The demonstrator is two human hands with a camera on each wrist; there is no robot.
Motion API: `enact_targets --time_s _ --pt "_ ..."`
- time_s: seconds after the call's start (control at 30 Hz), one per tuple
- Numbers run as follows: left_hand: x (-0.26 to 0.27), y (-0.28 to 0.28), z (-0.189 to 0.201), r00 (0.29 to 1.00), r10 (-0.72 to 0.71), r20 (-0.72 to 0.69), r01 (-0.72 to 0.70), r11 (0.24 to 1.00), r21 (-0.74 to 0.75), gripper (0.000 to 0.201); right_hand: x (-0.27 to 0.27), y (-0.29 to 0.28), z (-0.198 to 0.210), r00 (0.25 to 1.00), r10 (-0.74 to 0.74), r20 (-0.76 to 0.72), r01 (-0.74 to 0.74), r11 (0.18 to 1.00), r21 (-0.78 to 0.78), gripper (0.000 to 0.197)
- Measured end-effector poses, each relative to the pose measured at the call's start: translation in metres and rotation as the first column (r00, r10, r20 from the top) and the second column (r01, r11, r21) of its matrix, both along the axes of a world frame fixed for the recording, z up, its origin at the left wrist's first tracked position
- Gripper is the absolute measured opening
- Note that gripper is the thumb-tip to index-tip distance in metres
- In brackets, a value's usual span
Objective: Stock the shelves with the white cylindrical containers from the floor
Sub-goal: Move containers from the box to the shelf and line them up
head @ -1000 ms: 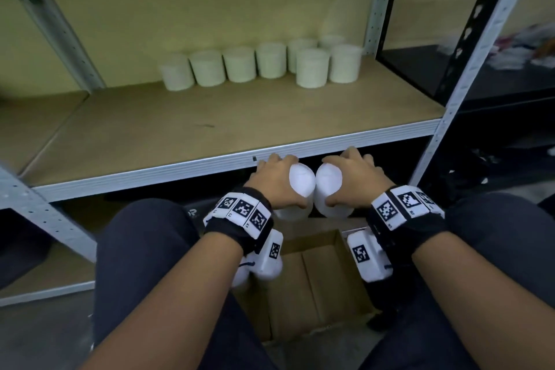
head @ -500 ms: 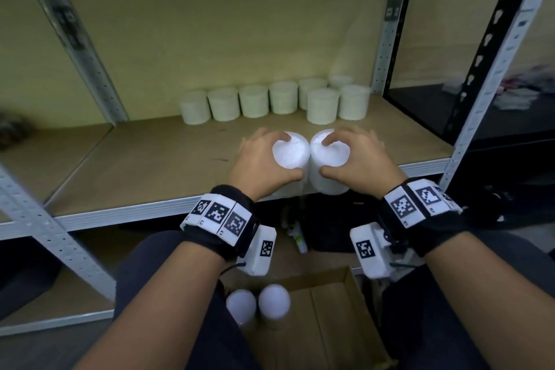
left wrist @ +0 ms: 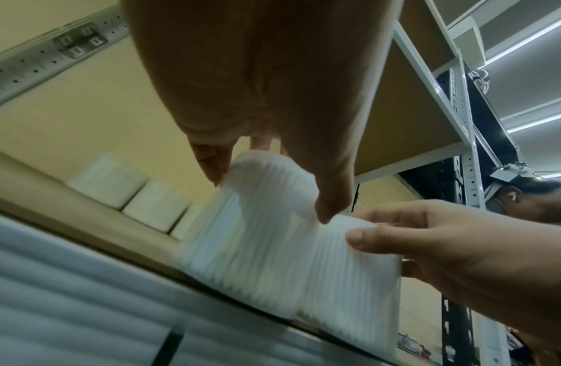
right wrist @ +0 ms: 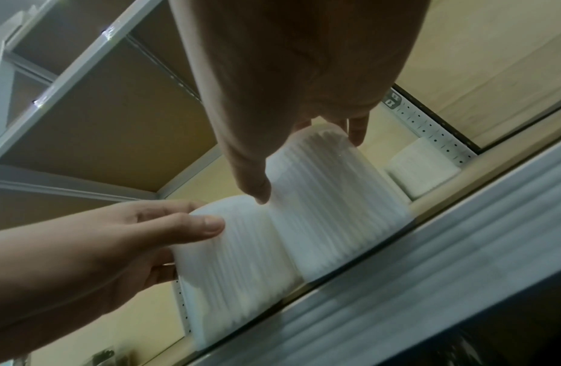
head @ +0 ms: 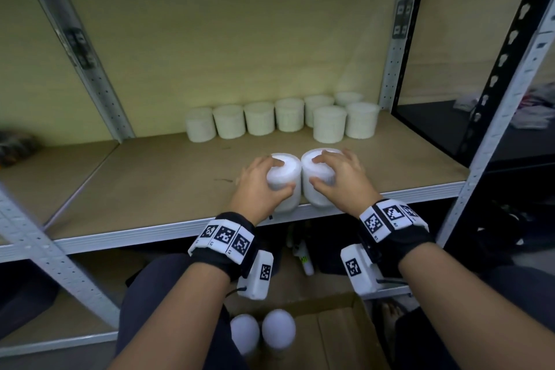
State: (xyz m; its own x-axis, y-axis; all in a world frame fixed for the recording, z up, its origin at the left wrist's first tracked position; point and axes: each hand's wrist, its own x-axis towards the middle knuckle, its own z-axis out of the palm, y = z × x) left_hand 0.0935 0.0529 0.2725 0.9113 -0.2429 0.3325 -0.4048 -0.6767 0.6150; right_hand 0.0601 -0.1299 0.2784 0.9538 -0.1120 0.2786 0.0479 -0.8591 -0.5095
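Observation:
Two white ribbed cylindrical containers are held side by side over the front of the wooden shelf (head: pixel 150 183). My left hand (head: pixel 264 180) grips the left container (head: pixel 285 171) from above, thumb on its near side. My right hand (head: pixel 336 174) grips the right container (head: pixel 318 171) the same way. In the left wrist view the left container (left wrist: pixel 257 218) is just above the shelf's front edge, beside the right one (left wrist: pixel 351 284). In the right wrist view the right container (right wrist: pixel 329 203) sits next to the left one (right wrist: pixel 235 267). Whether they touch the board I cannot tell.
Several white containers (head: pixel 288 119) stand in a row at the back of the shelf, two more (head: pixel 329 123) in front at the right. A cardboard box (head: pixel 330 336) on the floor holds two containers (head: pixel 261 333). Grey uprights (head: pixel 390 69) and a black rack (head: pixel 507 48) flank the bay.
Both hands have lifted the two containers from below the shelf edge up and forward over the shelf's front. The head view has tilted upward, showing the box with two containers.

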Motion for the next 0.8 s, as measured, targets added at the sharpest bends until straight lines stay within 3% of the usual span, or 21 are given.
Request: enact_targets --time_s 0.13,0.2,0.3,0.37,0.5,0.8 --pt "0.001 0.001 0.001 1.000 -0.021 -0.019 0.021 1.000 0.005 0.043 0.000 0.000 0.003 0.999 0.017 -0.050 -0.018 1.000 -0.020 0.048" --pt "0.000 0.002 0.004 1.000 -0.008 -0.029 0.010 0.996 0.086 0.046 -0.003 -0.001 0.006 0.997 0.023 -0.078 -0.027 0.999 -0.046 0.053" --pt "-0.008 0.004 0.012 0.999 0.050 -0.007 -0.048 0.982 0.183 0.048 -0.010 -0.005 0.013 1.000 0.021 0.001 -0.021 0.999 -0.029 0.051" --pt "-0.013 0.005 0.016 0.997 0.056 0.057 -0.064 0.985 0.160 0.043 -0.013 -0.009 0.017 0.999 0.012 0.047 -0.012 1.000 -0.014 0.041" --pt "-0.025 0.000 0.023 0.995 0.054 0.086 -0.068 0.984 0.165 0.024 -0.015 -0.013 0.024 0.999 0.033 -0.009 -0.033 0.994 -0.105 0.031" --pt "-0.014 -0.005 0.029 0.996 0.080 0.047 -0.083 0.993 0.079 0.023 -0.006 -0.013 0.032 0.999 0.041 -0.009 -0.042 0.989 -0.143 0.026"
